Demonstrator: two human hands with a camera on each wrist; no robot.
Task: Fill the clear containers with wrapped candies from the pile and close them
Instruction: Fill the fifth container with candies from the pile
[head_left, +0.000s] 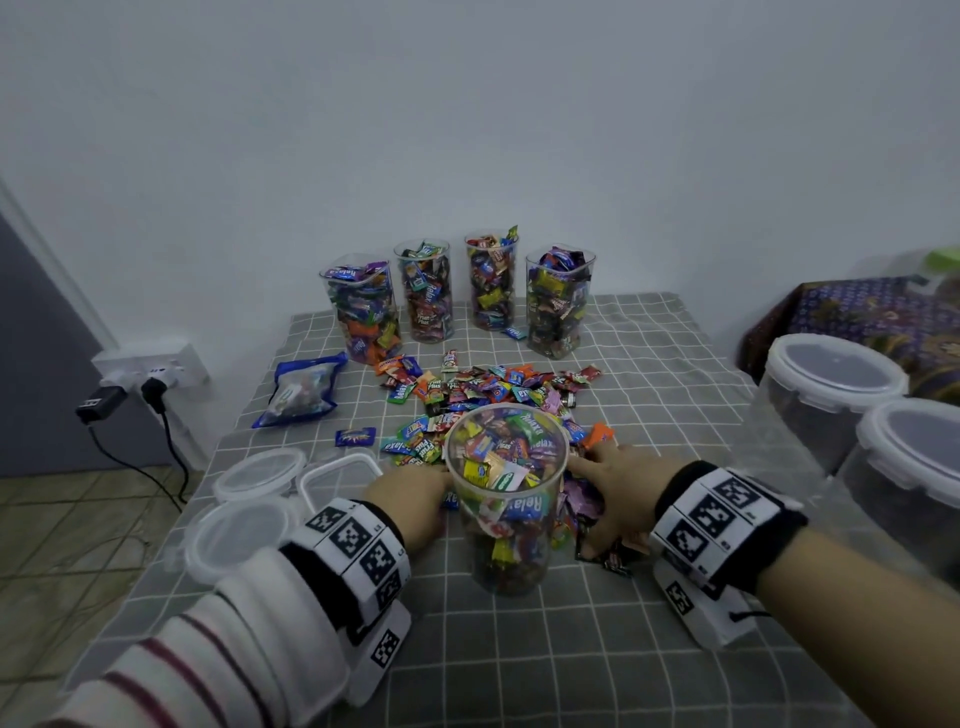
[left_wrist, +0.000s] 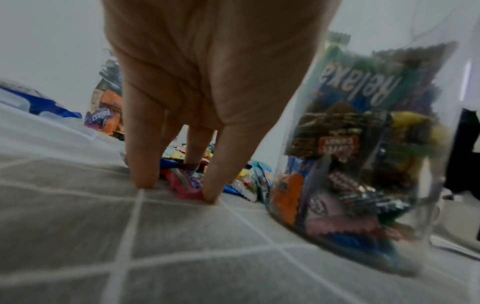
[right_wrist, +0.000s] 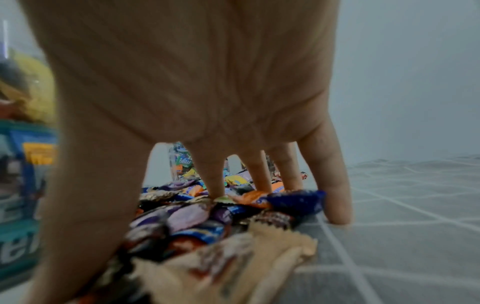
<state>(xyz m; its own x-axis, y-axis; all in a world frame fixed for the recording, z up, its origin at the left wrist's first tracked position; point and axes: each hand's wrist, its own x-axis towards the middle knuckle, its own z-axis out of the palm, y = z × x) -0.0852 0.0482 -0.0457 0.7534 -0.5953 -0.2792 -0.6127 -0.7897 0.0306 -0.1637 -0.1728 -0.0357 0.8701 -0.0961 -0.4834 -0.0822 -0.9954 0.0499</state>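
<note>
One tall clear plastic container (head_left: 506, 493), brim-full of wrapped candies and with no lid on, stands upright at the centre of the grey checked tablecloth (head_left: 519, 670). The loose pile of colourful wrapped candies (head_left: 488, 395) spreads from its 12 o'clock side. At 9 o'clock the left hand (head_left: 410, 501) has its fingers (left_wrist: 141, 164) straight and spread, tips down on the cloth with a red wrapper between them. At 3 o'clock the right hand (head_left: 621, 493) is splayed over candies, fingers (right_wrist: 335, 185) extended, gripping nothing. Four more filled clear containers (head_left: 457, 291) line the far edge at 12 o'clock. Clear plastic lids (head_left: 260, 475) lie at 9 o'clock, a blue candy bag (head_left: 298, 392) at 10 o'clock.
</note>
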